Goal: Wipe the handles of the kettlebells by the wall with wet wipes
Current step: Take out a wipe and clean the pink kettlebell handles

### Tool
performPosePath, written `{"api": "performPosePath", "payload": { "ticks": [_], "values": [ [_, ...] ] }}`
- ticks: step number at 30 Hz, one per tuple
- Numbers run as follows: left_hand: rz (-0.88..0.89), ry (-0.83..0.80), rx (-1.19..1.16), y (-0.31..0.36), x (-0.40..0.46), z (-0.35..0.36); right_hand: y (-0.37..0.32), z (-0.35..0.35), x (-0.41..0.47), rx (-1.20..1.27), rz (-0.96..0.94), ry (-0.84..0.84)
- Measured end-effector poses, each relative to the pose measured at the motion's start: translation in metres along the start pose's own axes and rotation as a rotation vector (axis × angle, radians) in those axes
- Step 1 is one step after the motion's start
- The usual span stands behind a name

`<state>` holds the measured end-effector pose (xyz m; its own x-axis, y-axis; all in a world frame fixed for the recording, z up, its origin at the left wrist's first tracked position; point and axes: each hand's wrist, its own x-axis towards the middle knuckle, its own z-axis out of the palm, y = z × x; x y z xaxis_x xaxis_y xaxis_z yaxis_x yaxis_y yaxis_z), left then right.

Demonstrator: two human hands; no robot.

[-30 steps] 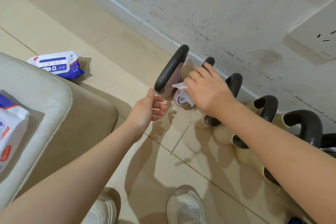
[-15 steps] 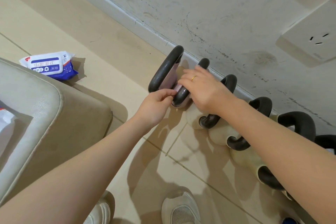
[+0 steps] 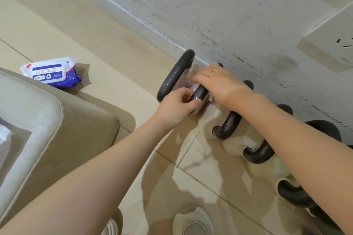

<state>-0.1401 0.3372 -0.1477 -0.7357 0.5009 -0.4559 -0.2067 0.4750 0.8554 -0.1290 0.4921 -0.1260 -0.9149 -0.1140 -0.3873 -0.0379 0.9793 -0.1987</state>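
The kettlebells (image 3: 235, 139) sat in a row right by the wall (image 3: 229, 15). The left hand (image 3: 177, 107) pinched the second black handle (image 3: 198, 94) from the end. The right hand (image 3: 219, 84) pressed a wet wipe (image 3: 194, 87) on it, fingers curled over.

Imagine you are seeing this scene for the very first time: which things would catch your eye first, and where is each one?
Two bare hands meet at the wall: the left hand grips a black kettlebell handle, and the right hand lies over its far end. A row of kettlebells with dark handles runs rightward along the scuffed wall. Farther left, a blue-and-white wet wipes pack lies on the floor beside a beige cushion.
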Motion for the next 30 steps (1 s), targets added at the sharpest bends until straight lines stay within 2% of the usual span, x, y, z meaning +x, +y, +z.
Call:
{"api": "performPosePath", "payload": {
  "ticks": [2, 4, 7, 11, 13, 16, 19, 23, 25, 27, 30],
  "values": [
    [0.037, -0.043, 0.116, 0.01, 0.009, 0.005, 0.007, 0.0, 0.001, 0.172, 0.123, 0.084],
    [0.044, -0.099, 0.252, 0.019, 0.016, 0.005, 0.009, 0.001, 0.003, 0.223, 0.152, 0.14],
    [0.035, -0.149, 0.314, 0.021, 0.019, 0.001, 0.017, -0.002, 0.006, 0.214, 0.191, 0.062],
    [0.033, -0.155, 0.234, 0.005, 0.005, -0.006, 0.013, -0.006, 0.009, 0.254, 0.328, 0.096],
    [0.046, -0.139, 0.203, -0.006, -0.005, -0.011, -0.001, -0.002, 0.005, 0.289, 0.338, 0.113],
    [0.064, -0.131, 0.164, -0.02, -0.016, -0.022, -0.016, 0.006, -0.001, 0.493, 0.299, 0.192],
    [0.069, -0.141, 0.116, -0.027, -0.019, -0.029, -0.017, 0.01, 0.007, 0.742, 0.409, 0.228],
    [0.087, -0.134, 0.132, -0.031, -0.017, -0.026, -0.028, 0.023, 0.007, 0.776, 0.469, 0.326],
    [0.097, -0.12, 0.138, -0.033, -0.018, -0.023, -0.032, 0.025, 0.004, 1.012, 0.509, 0.418],
    [0.104, -0.084, 0.156, -0.031, -0.019, -0.018, -0.036, 0.019, 0.004, 1.347, 0.649, 0.529],
    [0.121, -0.05, 0.141, -0.021, -0.017, -0.008, -0.049, 0.013, 0.001, 1.729, 0.779, 0.593]
  ]
}}
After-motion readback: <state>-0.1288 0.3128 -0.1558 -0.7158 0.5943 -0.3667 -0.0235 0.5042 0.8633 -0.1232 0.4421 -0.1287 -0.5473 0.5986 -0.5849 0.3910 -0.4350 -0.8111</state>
